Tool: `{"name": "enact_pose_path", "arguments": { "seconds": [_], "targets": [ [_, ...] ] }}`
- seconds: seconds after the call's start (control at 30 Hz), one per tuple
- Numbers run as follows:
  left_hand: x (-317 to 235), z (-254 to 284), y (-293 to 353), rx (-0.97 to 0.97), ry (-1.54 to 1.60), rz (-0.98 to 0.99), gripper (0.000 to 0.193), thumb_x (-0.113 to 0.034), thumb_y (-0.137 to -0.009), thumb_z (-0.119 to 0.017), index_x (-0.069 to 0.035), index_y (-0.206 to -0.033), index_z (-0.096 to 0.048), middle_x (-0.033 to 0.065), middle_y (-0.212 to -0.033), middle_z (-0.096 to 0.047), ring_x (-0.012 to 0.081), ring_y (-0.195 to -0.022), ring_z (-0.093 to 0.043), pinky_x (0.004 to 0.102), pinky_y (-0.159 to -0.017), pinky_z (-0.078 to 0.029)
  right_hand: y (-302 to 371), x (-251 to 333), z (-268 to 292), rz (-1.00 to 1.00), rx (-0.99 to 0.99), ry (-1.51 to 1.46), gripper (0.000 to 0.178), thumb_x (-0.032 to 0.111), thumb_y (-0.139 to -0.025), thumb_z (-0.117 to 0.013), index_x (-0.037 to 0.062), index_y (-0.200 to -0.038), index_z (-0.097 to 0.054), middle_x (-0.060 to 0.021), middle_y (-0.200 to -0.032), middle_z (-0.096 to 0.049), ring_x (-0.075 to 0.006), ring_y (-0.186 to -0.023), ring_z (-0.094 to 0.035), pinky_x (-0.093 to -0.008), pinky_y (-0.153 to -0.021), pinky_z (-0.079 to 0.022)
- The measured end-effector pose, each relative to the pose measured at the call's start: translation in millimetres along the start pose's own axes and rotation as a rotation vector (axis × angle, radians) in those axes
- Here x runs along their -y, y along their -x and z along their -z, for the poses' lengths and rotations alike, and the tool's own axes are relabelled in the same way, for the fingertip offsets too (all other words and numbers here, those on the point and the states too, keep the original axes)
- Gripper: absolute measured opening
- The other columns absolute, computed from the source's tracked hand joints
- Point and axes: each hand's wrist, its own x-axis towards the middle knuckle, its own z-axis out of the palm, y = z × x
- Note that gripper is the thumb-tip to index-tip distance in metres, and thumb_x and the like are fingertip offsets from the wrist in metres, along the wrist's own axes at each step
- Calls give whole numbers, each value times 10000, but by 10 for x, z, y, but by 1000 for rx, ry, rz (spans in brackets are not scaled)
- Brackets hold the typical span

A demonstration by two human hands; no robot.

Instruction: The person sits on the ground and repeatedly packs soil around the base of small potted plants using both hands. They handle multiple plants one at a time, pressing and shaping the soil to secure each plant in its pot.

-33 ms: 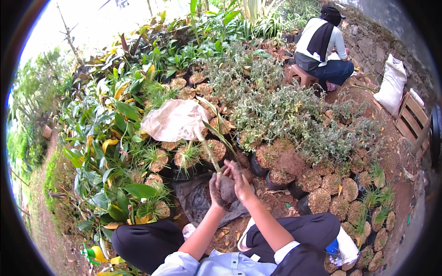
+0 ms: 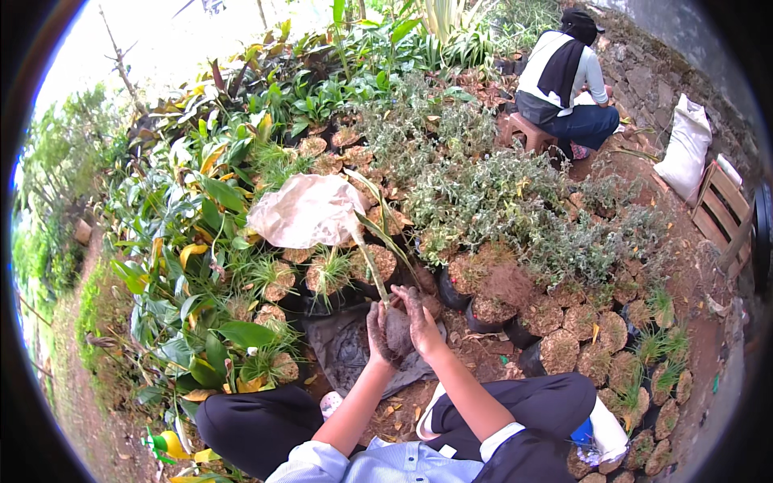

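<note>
Between my soil-smeared palms sits a rounded ball of dark soil point(image 2: 397, 332) at the foot of a pale plant stem point(image 2: 372, 266). My left hand point(image 2: 378, 332) cups its left side, and my right hand point(image 2: 419, 322) presses against its right side with the fingers pointing away from me. The stem leans up and to the left, with long narrow leaves point(image 2: 388, 235) beside its upper part. A crumpled whitish plastic sheet or bag point(image 2: 310, 212) lies at the stem's upper end and hides what is beneath. Below my hands, a dark plastic sheet point(image 2: 336, 348) is spread on the ground.
Soil-filled black pots point(image 2: 560, 354) crowd the right side; grey-green plants point(image 2: 523, 201) stand behind them. Broad-leaved plants point(image 2: 201, 314) fill the left. Another person point(image 2: 564, 80) sits on a stool point(image 2: 530, 131) at the far right, near a white sack point(image 2: 685, 149) and wooden crate point(image 2: 717, 205).
The fingers of my right hand have dipped slightly around the soil ball, and the stem has shifted a little. My left hand stays nearly in place.
</note>
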Motion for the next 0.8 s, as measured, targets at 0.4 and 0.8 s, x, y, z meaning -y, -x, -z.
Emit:
{"name": "enact_pose_path", "arguments": {
  "seconds": [0.4,0.8],
  "targets": [
    [-244,-210,64,-74,-344,43,624,-589,-912,-279,-53,-1158,-482,108,-976,-616,223,-821,-617,323,-742,-500,49,257,-51,229,46,-39,718,558,-938,-169,30,-1424,-175,-122,-1500,-114,-208,-1394,-40,-339,-1117,-18],
    [-108,-220,150,-228,-652,-107,482,-450,-948,-399,-7,-953,-589,61,-829,-616,140,-712,-567,273,-665,-457,-315,-472,418,720,-281,1102,826,-44,-837,-457,314,-1442,-23,-228,-1472,-102,-449,-1344,-113,-511,-1095,-113]
  ]
}}
